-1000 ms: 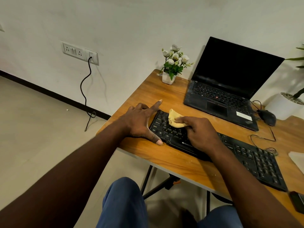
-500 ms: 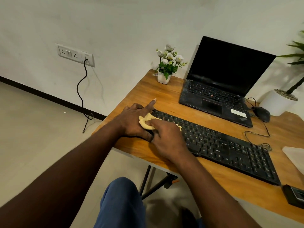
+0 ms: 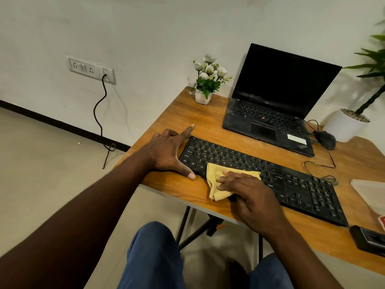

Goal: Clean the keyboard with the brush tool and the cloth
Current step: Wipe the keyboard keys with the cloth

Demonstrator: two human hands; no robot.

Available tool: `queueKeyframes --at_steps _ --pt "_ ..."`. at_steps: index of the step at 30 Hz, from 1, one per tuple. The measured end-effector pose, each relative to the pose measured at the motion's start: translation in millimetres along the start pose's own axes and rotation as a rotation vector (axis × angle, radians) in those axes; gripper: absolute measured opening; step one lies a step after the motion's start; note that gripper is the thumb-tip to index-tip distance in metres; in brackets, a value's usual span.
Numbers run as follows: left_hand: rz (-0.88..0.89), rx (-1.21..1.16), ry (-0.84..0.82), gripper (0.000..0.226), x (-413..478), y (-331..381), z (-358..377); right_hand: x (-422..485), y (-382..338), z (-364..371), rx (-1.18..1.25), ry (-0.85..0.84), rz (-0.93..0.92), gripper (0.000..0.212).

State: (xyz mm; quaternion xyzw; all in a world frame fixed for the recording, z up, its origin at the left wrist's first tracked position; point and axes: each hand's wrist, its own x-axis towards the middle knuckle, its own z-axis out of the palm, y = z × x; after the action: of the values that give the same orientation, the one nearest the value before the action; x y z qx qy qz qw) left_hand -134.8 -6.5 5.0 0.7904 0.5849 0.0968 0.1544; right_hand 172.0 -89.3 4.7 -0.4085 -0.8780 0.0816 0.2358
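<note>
A black keyboard [image 3: 291,184] lies slanted across the wooden table [image 3: 208,117]. My left hand [image 3: 166,151] rests at its left end, with the index finger stretched along the far corner and the thumb at the near corner. My right hand [image 3: 250,195] grips a yellow cloth [image 3: 214,174] and presses it onto the keys at the keyboard's near left edge. Part of the cloth hangs over onto the table. I see no brush tool.
An open black laptop [image 3: 270,105] stands behind the keyboard. A small flower pot [image 3: 205,84] is at the far corner. A black mouse [image 3: 326,139] with its cable and a white plant pot [image 3: 343,126] are at the right. A black device [image 3: 368,239] lies near the right front edge.
My right hand has moved the cloth from the keyboard's left end rightward along the near edge, and the cloth has spread out. My left hand stays at the left end.
</note>
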Motion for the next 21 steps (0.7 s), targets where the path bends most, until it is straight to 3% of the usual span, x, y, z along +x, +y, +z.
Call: queueKeyframes --at_steps 6,21 --pt "0.019 -0.002 -0.04 0.15 1 -3 1 -2 -9 8 0.006 0.057 -0.007 0.048" --pt "0.033 0.039 -0.142 0.153 10 -8 -8 49 -39 31 0.093 -0.091 0.003 0.043"
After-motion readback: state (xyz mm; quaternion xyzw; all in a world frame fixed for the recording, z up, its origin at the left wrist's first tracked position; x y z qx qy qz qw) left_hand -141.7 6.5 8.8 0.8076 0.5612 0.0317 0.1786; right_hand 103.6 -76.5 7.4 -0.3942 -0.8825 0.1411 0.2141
